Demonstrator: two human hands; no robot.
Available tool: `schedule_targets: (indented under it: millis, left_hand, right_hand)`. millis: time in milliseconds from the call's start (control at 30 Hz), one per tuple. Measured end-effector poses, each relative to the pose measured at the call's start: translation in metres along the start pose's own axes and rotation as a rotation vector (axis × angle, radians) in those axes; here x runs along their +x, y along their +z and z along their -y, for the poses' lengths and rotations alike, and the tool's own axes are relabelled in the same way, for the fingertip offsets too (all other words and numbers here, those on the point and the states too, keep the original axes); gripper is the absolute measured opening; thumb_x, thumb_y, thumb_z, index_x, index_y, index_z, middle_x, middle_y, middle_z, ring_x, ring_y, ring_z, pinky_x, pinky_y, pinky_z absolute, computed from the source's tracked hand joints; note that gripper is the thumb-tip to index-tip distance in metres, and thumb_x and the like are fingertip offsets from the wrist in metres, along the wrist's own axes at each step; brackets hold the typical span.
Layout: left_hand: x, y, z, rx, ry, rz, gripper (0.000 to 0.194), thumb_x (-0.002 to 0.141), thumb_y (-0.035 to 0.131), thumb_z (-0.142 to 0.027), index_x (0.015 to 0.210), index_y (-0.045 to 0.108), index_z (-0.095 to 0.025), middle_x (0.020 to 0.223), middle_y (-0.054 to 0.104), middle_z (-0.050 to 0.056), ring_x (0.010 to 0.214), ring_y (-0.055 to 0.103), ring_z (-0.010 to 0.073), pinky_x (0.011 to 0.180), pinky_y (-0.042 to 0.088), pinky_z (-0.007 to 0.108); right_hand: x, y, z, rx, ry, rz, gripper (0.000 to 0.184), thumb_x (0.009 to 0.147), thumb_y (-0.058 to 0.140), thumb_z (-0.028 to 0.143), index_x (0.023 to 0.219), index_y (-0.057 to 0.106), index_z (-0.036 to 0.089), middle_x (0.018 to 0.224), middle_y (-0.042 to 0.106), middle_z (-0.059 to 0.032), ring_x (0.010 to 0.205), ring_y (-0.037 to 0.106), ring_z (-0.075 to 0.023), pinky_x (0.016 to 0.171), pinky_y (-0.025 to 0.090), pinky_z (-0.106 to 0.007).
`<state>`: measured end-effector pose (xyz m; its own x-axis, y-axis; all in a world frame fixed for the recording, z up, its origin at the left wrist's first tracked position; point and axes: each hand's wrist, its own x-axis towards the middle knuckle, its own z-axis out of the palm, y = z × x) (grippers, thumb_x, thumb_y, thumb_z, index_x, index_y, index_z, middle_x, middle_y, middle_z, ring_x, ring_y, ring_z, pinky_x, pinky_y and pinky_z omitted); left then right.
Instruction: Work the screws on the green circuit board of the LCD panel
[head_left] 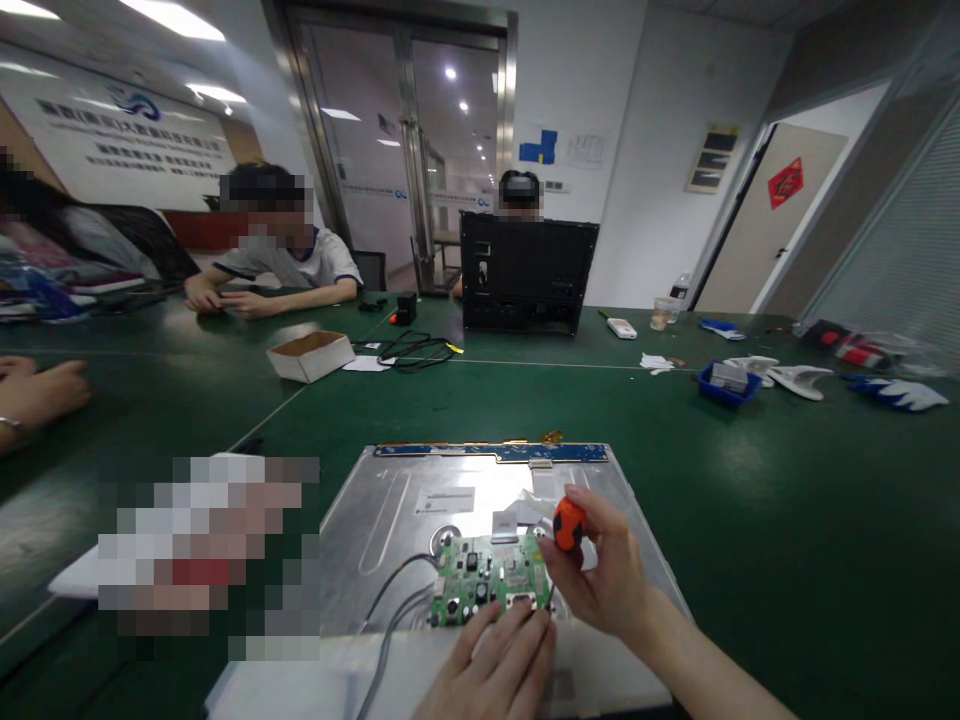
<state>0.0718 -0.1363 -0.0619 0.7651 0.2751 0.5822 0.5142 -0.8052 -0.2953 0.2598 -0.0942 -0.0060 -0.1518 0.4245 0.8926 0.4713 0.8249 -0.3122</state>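
Note:
My right hand (611,570) is closed round the orange and black handle of a screwdriver (568,524). Its thin shaft points down at the right edge of a green circuit board (486,572); whether the tip sits in a screw is hidden. With fingers stretched out, my left hand (499,655) rests on the board's near edge. The board lies on the silvery metal back of a display panel (390,520). Grey cables (397,620) run from the board's left side, and a flat ribbon cable (504,526) leaves its far side. A narrow blue circuit strip (442,452) lines the panel's far edge.
On the green table (390,405) stand an open cardboard box (311,357), a black cable coil (416,350), a black monitor (529,275) and a blue tray (726,385). Several people sit around it; a co-worker's hand (45,390) is at left. Part of the left foreground is blurred out.

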Motion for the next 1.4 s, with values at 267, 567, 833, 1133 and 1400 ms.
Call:
schedule_targets:
  millis: [267, 567, 833, 1133, 1400]
  left_hand:
    - [-0.0011, -0.0005, 0.0002, 0.006, 0.001, 0.025, 0.036, 0.110, 0.044, -0.040, 0.120, 0.069, -0.017, 0.118, 0.071, 0.004, 0.112, 0.060, 0.0194, 0.109, 0.035, 0.031]
    - [-0.0047, 0.0017, -0.0007, 0.006, 0.006, 0.029, 0.029, 0.108, 0.044, -0.026, 0.121, 0.067, -0.016, 0.118, 0.072, 0.004, 0.117, 0.059, 0.0184, 0.115, 0.031, 0.031]
    - [-0.0002, -0.0011, -0.0002, -0.011, -0.017, -0.029, 0.030, 0.109, 0.040, -0.024, 0.116, 0.068, -0.016, 0.114, 0.072, 0.003, 0.112, 0.060, 0.0191, 0.113, 0.030, 0.032]
    - [-0.0046, 0.0018, -0.0026, -0.001, -0.020, 0.037, 0.037, 0.107, 0.048, -0.044, 0.123, 0.065, -0.016, 0.116, 0.070, 0.005, 0.114, 0.058, 0.0205, 0.110, 0.035, 0.032]
    - [-0.0004, -0.0005, -0.0020, -0.038, -0.044, -0.010, 0.034, 0.110, 0.035, -0.024, 0.118, 0.067, -0.015, 0.111, 0.071, 0.004, 0.109, 0.060, 0.0193, 0.113, 0.031, 0.032]
  right_hand:
    - [-0.0039, -0.0010, -0.0020, 0.012, 0.006, 0.013, 0.051, 0.096, 0.051, 0.016, 0.144, 0.035, 0.023, 0.072, 0.055, 0.0045, 0.044, 0.045, -0.0101, 0.040, 0.040, -0.020]
    - [-0.0047, -0.0046, -0.0025, 0.073, 0.000, 0.046, 0.060, 0.090, 0.050, 0.012, 0.147, 0.033, 0.022, 0.074, 0.053, 0.0029, 0.046, 0.046, -0.0112, 0.041, 0.042, -0.022]
    - [-0.0046, -0.0049, -0.0025, 0.061, -0.007, 0.037, 0.062, 0.088, 0.050, 0.009, 0.147, 0.034, 0.021, 0.073, 0.053, 0.0034, 0.045, 0.045, -0.0106, 0.041, 0.042, -0.022]
    - [-0.0055, -0.0038, -0.0009, -0.022, -0.030, -0.031, 0.060, 0.088, 0.053, 0.010, 0.145, 0.038, 0.023, 0.080, 0.062, -0.0003, 0.045, 0.047, -0.0098, 0.039, 0.043, -0.021]
    - [-0.0043, -0.0030, -0.0012, -0.003, -0.029, -0.042, 0.056, 0.090, 0.056, 0.011, 0.142, 0.039, 0.022, 0.071, 0.058, 0.0039, 0.043, 0.045, -0.0092, 0.038, 0.041, -0.020]
